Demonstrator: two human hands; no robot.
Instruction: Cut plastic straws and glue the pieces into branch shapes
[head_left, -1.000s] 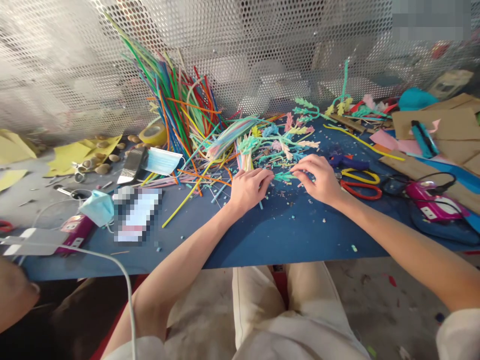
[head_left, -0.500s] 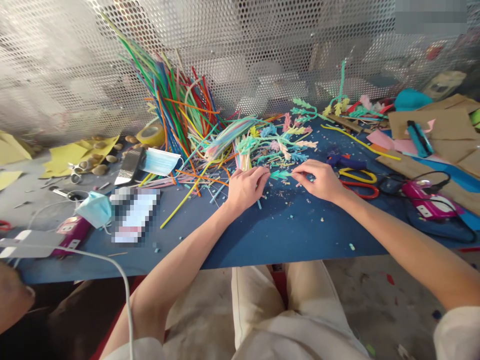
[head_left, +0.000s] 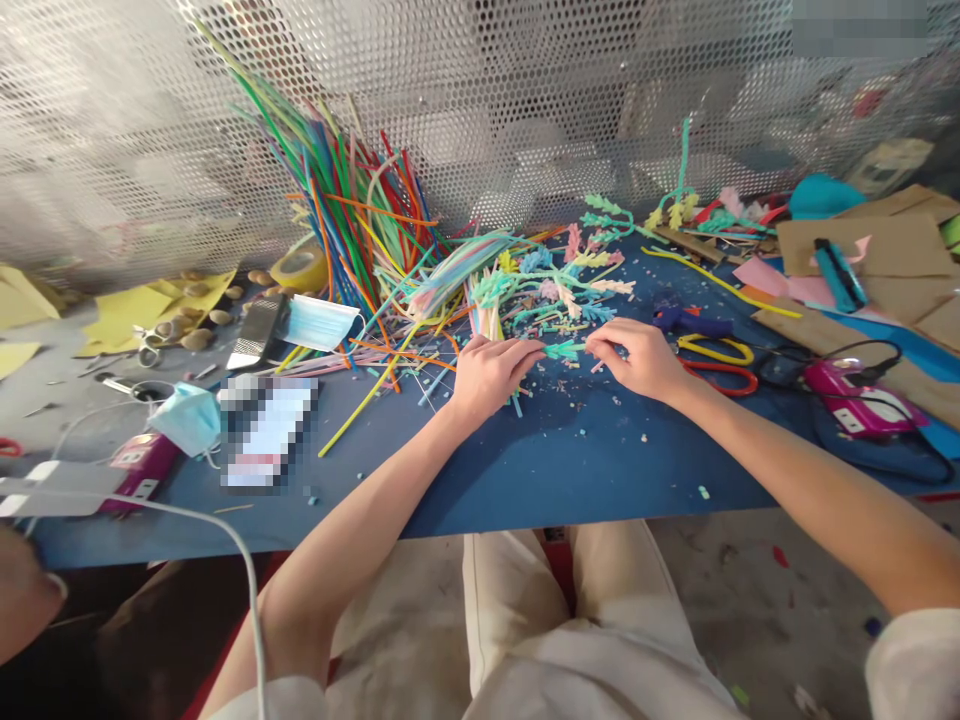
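Note:
Between my two hands stretches a teal pipe-cleaner sprig (head_left: 562,351), its short tufts fanned along the stem. My left hand (head_left: 489,376) is closed around one end, the fingers hiding that part. At the other end, my right hand (head_left: 639,360) pinches the tip between thumb and fingers. Just behind them lies a pile of finished-looking pipe-cleaner sprigs (head_left: 559,285) in green, pink, yellow and blue. A bundle of pastel pipe cleaners (head_left: 461,270) rests to the left of that pile. Tiny coloured clippings are scattered beneath my hands.
Scissors with red and yellow handles (head_left: 724,378) and a purple-blue tool (head_left: 694,321) lie right of my right hand. Tall pipe cleaners (head_left: 352,210) lean on the perforated metal screen (head_left: 555,80). Leftward are a phone (head_left: 270,430), face masks (head_left: 321,322) and a white cable (head_left: 244,545).
My left hand has shifted slightly right along the sprig, its fingertips covering more of it. My right hand stays nearly in place, still pinching the tip.

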